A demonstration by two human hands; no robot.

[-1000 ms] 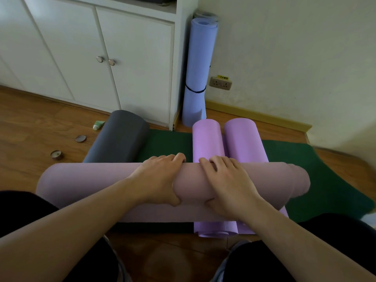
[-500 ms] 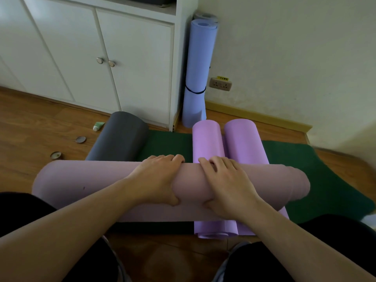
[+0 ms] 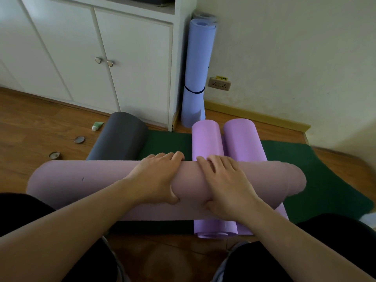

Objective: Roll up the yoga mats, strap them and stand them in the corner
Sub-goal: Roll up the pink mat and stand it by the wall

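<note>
Left hand (image 3: 157,176): curled over the roll's top, thumb tucked beneath, gripping it.
Pink yoga mat (image 3: 81,180): mid-frame, long axis left-right, directly under both hands.
Right hand (image 3: 225,184): grips alongside, equally near.

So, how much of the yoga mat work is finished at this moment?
Done: one blue mat stands strapped in the corner. In hand: left hand and right hand grip the rolled pink mat, no strap visible. Left: grey mat, purple mat, flat green mat.
</note>
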